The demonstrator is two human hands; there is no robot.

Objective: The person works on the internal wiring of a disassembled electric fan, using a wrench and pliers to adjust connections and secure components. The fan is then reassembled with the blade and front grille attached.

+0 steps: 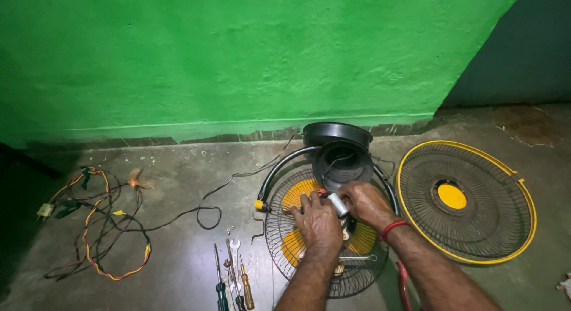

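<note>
Hands meet over a dismantled fan on a concrete floor (178, 269) beside a green wall (238, 55). A small silver cylinder (338, 204), apparently a capacitor, sits between them, its long axis slanting from upper left to lower right; the right hand (369, 204) closes its fingers on the far end while the left hand (318, 223) pinches the near end beside a bit of red wiring (322, 192). Both are equally close, touching it from opposite sides. Beneath lies the rear wire guard (279, 227) with yellow blades (297, 195) showing through, and just beyond stands the black motor housing (342, 162), open toward the camera, with thin leads running down to the cylinder. A second guard (476, 233), yellow-rimmed, rests well apart to the right. Screwdrivers and a spanner (233, 275) lie near the left forearm; a tangle of coloured test leads (101, 227) and a black cord (208, 213) sprawl farther left. Nothing blocks the hands except the housing's rim close above them.
</note>
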